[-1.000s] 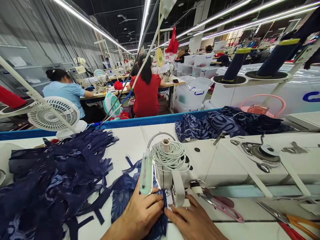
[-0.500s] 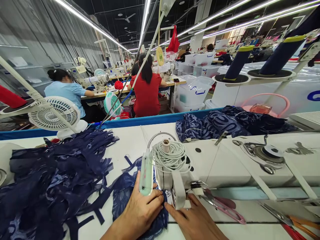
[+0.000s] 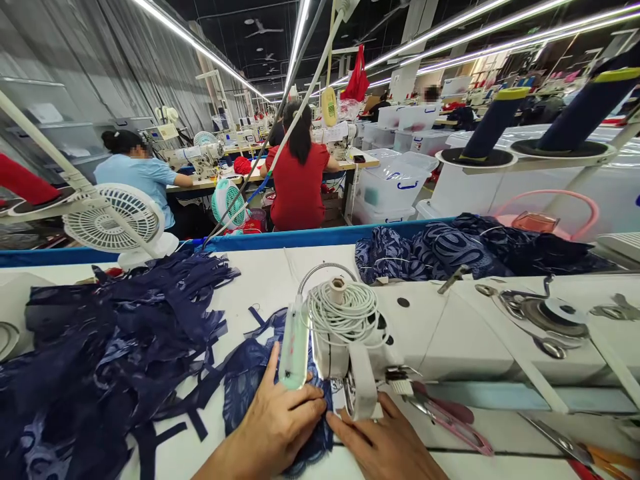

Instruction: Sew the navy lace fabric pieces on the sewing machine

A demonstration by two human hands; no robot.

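Note:
A navy lace piece (image 3: 245,383) lies on the sewing machine's bed, running under the machine head (image 3: 333,357). My left hand (image 3: 285,417) rests on this lace, fingers spread, the index finger stretched forward beside the lamp (image 3: 294,347). On the other side of the needle area is my right hand (image 3: 383,440), palm down with fingers apart. Its index fingertip touches the lace's right edge, while other fingers reach partly behind the white arm of the machine head. The needle and the fabric under it are mostly hidden.
Navy fabric strips (image 3: 115,360) are heaped at left, near a white fan (image 3: 120,217). Patterned lace (image 3: 435,250) lies behind the machine. Pink-handled scissors (image 3: 455,427) and orange-handled scissors (image 3: 570,443) lie at right. Thread cones (image 3: 495,127) stand above. Two people (image 3: 299,173) sit ahead.
The view has shifted slightly, so the surroundings sit a little differently in the picture. Both hands keep nearly the same place by the machine head; the lace has barely moved.

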